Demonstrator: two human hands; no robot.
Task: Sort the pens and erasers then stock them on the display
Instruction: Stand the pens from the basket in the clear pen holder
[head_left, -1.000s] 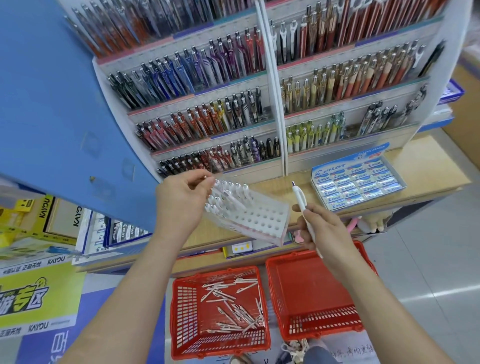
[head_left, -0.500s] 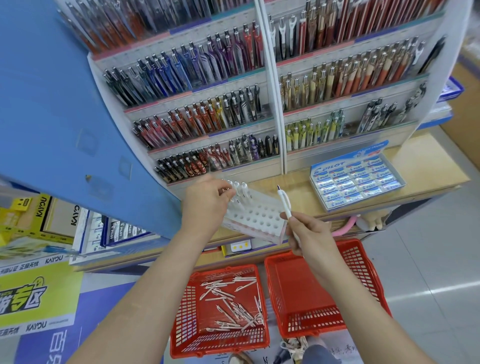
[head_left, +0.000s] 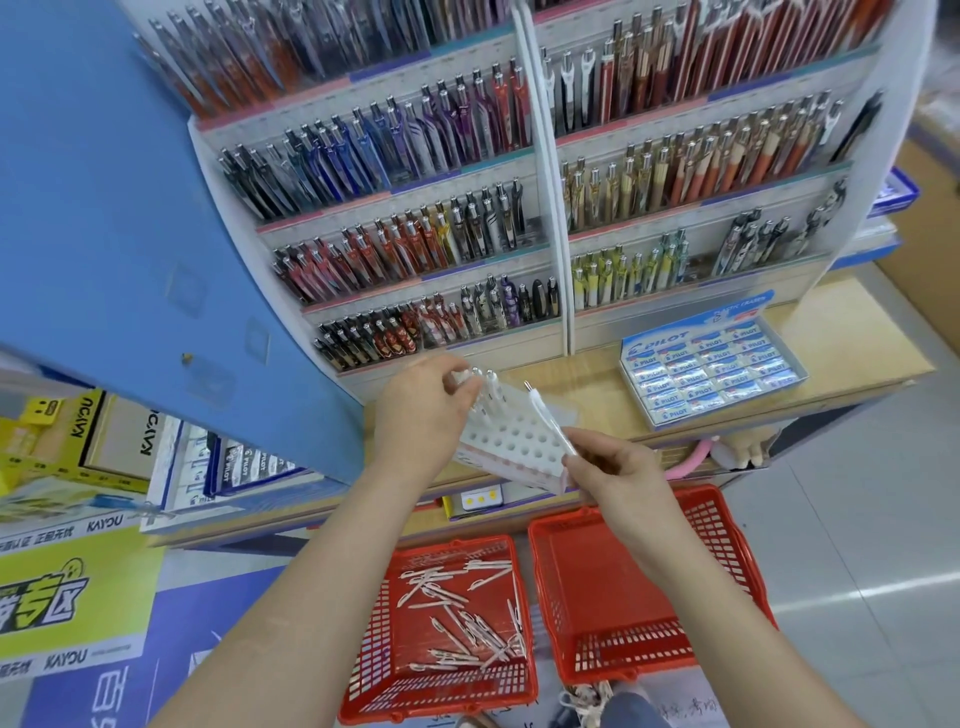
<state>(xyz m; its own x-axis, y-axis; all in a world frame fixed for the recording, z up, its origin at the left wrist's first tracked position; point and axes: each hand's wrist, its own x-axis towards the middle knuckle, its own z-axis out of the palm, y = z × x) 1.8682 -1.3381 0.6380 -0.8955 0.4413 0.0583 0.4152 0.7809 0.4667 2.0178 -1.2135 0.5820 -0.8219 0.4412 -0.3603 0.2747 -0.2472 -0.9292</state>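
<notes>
Gripping a near-empty holed rack (head_left: 519, 442), the left hand (head_left: 421, 415) faces the right hand (head_left: 618, 473) pinching a white pen (head_left: 546, 420).

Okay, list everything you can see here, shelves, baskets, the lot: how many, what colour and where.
display rack: one, white, tiered, behind the shelf, full of many-coloured pens
wooden shelf: one, light brown, under the rack
eraser box: one, blue and white, on the shelf, right
blue panel: one, far left
hole tray: one, white, held over the shelf edge
tray pens: a few, white, standing at the tray's far end
loose pen: one, white, over the tray
left basket: one, red, on the floor
basket pens: many, white, loose in the left basket
right basket: one, red, beside it
left hand: grips the tray's far end
right hand: pinches the loose pen
</notes>
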